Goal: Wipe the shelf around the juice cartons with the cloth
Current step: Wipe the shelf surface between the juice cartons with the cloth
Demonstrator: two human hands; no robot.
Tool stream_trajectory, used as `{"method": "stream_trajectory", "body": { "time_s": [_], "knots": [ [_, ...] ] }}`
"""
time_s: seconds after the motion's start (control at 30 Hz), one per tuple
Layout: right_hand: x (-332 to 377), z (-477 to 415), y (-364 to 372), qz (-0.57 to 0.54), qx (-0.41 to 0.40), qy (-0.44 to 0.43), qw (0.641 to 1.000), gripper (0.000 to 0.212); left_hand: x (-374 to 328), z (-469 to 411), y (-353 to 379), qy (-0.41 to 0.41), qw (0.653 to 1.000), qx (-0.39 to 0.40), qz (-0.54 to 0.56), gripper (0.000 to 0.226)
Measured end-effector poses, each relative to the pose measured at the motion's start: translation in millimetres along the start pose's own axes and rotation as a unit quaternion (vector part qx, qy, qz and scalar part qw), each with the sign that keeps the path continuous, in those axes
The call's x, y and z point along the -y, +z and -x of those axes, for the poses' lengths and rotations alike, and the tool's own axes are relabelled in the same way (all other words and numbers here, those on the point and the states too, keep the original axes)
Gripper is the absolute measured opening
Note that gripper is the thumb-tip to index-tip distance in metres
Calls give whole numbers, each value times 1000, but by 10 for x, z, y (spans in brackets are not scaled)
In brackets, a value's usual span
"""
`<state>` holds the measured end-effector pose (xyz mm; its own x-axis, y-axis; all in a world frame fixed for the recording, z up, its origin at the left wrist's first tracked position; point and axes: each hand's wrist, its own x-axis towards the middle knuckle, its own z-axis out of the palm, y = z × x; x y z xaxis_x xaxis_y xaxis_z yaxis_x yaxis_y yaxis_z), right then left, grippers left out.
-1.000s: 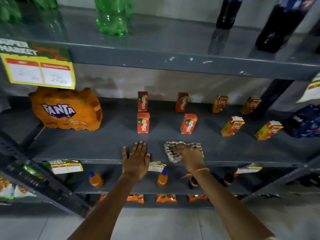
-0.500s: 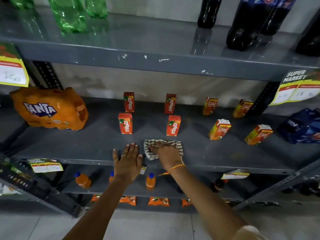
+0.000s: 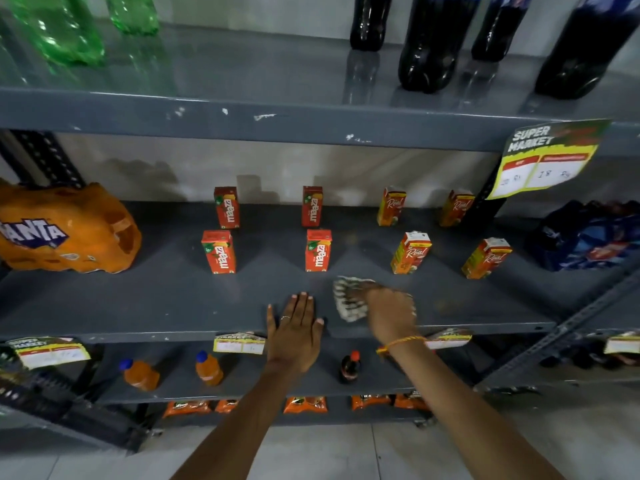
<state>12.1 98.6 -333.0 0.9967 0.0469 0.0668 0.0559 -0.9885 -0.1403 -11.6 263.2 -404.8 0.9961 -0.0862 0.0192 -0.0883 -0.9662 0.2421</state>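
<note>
Several small juice cartons stand in two rows on the grey middle shelf (image 3: 166, 299): red Maaza cartons (image 3: 318, 250) to the left and orange Real cartons (image 3: 410, 252) to the right. My right hand (image 3: 389, 315) presses a striped cloth (image 3: 348, 299) flat on the shelf in front of the cartons, near the front edge; the hand is blurred. Beside it to the left, my left hand (image 3: 294, 329) lies flat on the front edge, fingers spread, holding nothing.
A shrink-wrapped Fanta pack (image 3: 65, 230) sits at the shelf's left end, a dark blue pack (image 3: 585, 237) at the right. Green and dark bottles stand on the shelf above. A price tag (image 3: 543, 161) hangs from that shelf. Small bottles and snack packets fill the lower shelves.
My right hand has slid the cloth to the right along the front of the shelf, from before the red cartons toward the orange ones. My left hand stays planted on the edge.
</note>
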Motion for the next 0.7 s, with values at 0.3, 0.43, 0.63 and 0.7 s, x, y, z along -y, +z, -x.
{"method": "stream_trajectory", "body": {
  "time_s": [0.3, 0.43, 0.63, 0.7],
  "knots": [
    [-668, -209, 372, 53, 57, -82, 994, 34, -169, -32, 106, -8, 999, -39, 11, 78],
    [-1283, -45, 71, 45, 80, -43, 995, 33, -384, -79, 134, -12, 1000, -8, 11, 81],
    [-1369, -132, -120, 77, 76, -35, 994, 32, -695, -143, 203, 19, 1000, -6, 14, 77],
    [-1167, -238, 13, 56, 79, -80, 992, 35, -803, -174, 221, 16, 999, -11, 27, 75]
  ]
}}
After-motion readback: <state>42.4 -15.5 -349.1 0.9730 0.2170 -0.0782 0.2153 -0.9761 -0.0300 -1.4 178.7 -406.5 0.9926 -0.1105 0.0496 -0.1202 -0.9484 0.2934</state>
